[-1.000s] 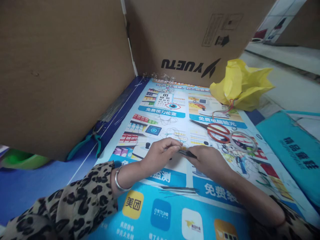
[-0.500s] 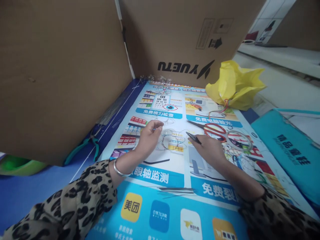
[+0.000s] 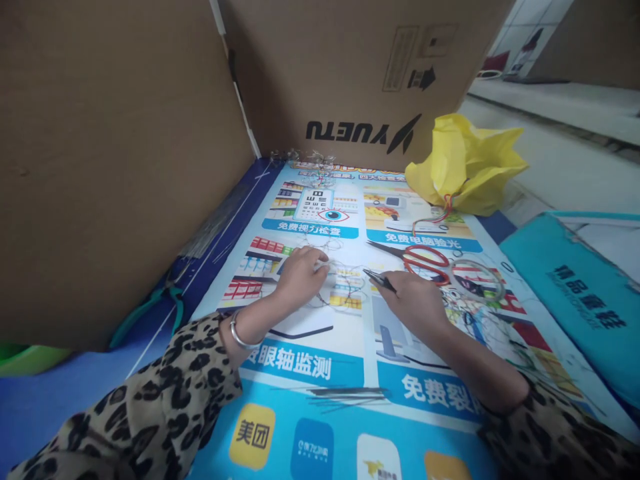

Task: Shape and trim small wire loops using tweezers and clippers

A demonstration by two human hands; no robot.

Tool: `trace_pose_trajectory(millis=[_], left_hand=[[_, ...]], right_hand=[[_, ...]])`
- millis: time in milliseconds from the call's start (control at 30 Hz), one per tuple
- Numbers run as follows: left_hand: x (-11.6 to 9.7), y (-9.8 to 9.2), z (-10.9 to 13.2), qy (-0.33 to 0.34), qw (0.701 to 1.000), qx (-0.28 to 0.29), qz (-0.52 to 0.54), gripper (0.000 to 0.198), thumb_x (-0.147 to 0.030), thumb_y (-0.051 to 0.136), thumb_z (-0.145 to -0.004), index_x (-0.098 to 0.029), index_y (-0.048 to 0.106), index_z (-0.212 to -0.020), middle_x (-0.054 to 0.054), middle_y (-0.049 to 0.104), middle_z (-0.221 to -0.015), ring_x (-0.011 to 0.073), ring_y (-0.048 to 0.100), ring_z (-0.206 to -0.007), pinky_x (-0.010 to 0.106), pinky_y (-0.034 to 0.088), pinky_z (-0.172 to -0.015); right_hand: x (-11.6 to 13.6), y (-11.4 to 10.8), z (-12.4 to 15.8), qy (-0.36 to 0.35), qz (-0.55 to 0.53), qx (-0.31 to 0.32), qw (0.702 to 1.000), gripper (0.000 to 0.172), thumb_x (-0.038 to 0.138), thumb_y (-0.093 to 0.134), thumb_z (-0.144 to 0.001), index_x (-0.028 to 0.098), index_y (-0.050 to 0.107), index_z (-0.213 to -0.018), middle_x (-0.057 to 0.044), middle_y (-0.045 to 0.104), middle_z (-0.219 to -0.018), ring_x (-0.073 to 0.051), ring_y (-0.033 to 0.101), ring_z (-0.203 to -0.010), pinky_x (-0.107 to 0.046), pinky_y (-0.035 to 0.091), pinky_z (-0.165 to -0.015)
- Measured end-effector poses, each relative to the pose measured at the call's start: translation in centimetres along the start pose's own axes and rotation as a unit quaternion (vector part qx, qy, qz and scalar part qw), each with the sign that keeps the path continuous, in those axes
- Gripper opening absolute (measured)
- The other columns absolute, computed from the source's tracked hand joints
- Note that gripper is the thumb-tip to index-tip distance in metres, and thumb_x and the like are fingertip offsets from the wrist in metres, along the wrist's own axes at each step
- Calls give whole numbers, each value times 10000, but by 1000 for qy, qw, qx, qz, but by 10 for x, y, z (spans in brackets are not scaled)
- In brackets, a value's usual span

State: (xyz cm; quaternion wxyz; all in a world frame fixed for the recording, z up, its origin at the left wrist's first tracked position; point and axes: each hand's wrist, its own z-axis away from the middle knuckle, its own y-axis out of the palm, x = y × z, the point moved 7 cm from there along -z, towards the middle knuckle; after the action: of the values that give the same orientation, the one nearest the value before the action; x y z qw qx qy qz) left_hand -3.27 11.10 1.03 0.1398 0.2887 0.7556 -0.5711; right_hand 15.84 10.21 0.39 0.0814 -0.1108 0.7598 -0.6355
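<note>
My left hand (image 3: pixel 303 275), with a silver bangle at the wrist, is closed in a pinch on a thin looped wire piece (image 3: pixel 345 280). The wire is fine and partly blurred against the printed poster, so its full shape is hard to make out. My right hand (image 3: pixel 417 297) grips small dark pointed pliers (image 3: pixel 379 279), handles hidden in the palm. Their tips point left and sit by the right side of the wire; whether they touch it I cannot tell. Red-handled scissors (image 3: pixel 425 262) lie just beyond my right hand.
Several straight dark wires (image 3: pixel 345 393) lie on the poster (image 3: pixel 280 393) nearer me. A clear tape roll (image 3: pixel 477 280) and tangled wires are at right. Teal-handled pliers (image 3: pixel 150 313) lie left, cardboard walls (image 3: pixel 115 167) stand behind, and yellow paper (image 3: pixel 453 160) and a teal bag (image 3: pixel 565 287) sit right.
The view has shifted slightly. My left hand has turned a little, its fingers more bent over the wire, and the wire loops now look flatter. The pliers stay in my right hand.
</note>
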Motion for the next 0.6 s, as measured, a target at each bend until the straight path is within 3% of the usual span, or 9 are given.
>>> trace_pose_trajectory(millis=[400,600], left_hand=[[1,6,-4,9,999,10,-39,93,-245,543,-760,-191,568,-687,18,598,-770,174,519,-812,302,393,-752],[0,6,-4,0,1000,22,9,154,-250,501,-784,-187,522,-645,0,576,-698,152,517,-742,276,384,-707]], right_hand=[[5,-5,3,-47,39,-58,996,169,281,481,-812,218,637,-801,-23,653,-759,-167,574,-730,-259,290,-576],[4,-4,2,-46,38,-50,997,201,295,457,-825,213,637,-790,-28,648,-757,-167,564,-723,-264,287,-575]])
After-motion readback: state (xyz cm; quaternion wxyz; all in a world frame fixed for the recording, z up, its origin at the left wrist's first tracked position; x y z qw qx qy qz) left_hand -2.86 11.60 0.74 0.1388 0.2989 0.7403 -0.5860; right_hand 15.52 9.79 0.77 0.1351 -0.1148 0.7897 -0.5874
